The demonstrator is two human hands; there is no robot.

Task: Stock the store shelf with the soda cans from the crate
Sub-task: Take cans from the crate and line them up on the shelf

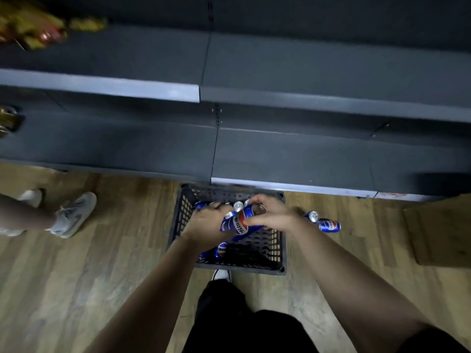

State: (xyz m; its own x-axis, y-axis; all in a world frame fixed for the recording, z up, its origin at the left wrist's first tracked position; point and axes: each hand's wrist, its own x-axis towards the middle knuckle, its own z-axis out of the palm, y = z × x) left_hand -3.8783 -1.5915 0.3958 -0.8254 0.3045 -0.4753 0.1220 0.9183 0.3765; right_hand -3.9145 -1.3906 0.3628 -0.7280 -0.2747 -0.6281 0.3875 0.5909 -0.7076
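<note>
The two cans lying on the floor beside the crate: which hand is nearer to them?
The right hand. It grips a blue can over the crate, on the side nearest the floor cans. The left hand is over the crate's opposite side, farther off.
</note>
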